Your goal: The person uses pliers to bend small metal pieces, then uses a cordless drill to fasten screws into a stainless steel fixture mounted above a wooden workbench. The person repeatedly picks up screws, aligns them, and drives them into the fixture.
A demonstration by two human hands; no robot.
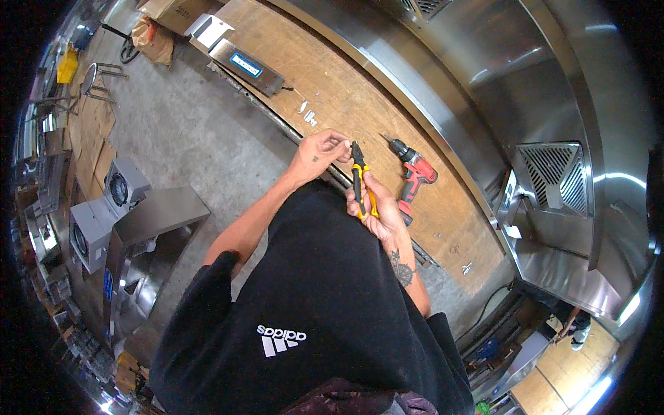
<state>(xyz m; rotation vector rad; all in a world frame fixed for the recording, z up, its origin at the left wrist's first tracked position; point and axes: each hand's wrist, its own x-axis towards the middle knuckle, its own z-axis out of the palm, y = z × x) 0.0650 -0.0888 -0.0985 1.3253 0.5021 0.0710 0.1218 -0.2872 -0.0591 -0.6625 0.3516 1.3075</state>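
My right hand (379,207) is wrapped round the yellow-and-black handles of a pair of pliers (357,169), whose dark jaws point away from me. Close to those jaws, my left hand (321,153) has its thumb and fingers pinched together. Whatever the left fingertips hold is too small to make out. Just right of the pliers a red-and-black cordless drill (417,171) lies on the wooden worktop (332,83), its bit toward the far left. Several small white pieces (308,114) lie on the wood beyond my left hand.
A long metal box with a blue-framed label (247,66) sits at the worktop's far left. Large stainless steel panels (484,62) rise along the right, with a vented filter (553,178). Grey speaker-like units (90,232) stand on the left. Another person's hand (570,321) shows at lower right.
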